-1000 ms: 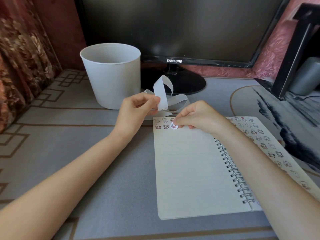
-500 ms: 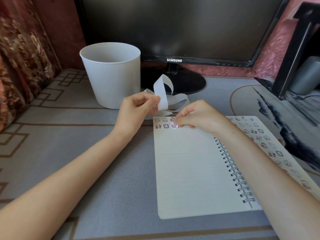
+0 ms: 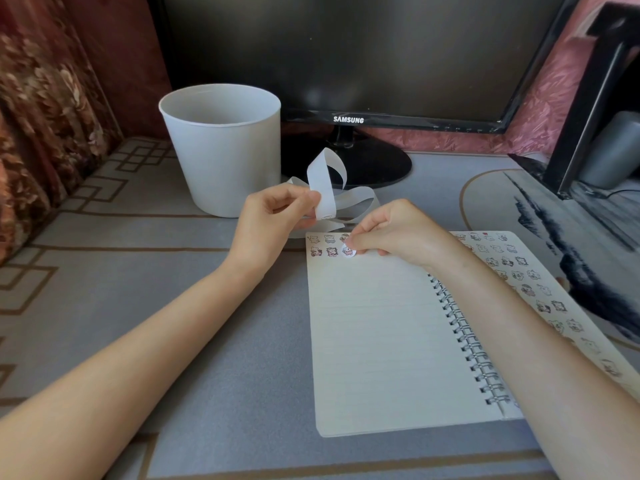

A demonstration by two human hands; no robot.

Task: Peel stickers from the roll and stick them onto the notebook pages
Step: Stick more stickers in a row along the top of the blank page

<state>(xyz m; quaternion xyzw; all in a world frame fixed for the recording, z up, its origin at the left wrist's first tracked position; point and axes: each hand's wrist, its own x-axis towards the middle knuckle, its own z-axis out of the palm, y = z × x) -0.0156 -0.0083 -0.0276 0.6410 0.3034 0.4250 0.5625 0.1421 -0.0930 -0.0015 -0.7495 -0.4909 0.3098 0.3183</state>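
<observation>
An open spiral notebook point(image 3: 381, 341) lies on the table, its left page lined and mostly blank, its right page covered with several small cartoon stickers. My left hand point(image 3: 273, 223) pinches a curling white sticker strip point(image 3: 325, 188) just above the page's top left corner. My right hand point(image 3: 398, 233) pinches a small round sticker point(image 3: 348, 251) with curled fingers and holds it down on the left page's second row, next to a few stickers stuck there.
A white bucket point(image 3: 221, 147) stands behind my left hand. A Samsung monitor point(image 3: 346, 57) on a round black base point(image 3: 377, 164) fills the back. A dark stand point(image 3: 588, 98) and a grey cylinder point(image 3: 613, 150) sit at the right. Curtains hang on the left.
Almost nothing has moved. My right hand stays on the round sticker at the same spot on the page, and my left hand keeps the strip raised.
</observation>
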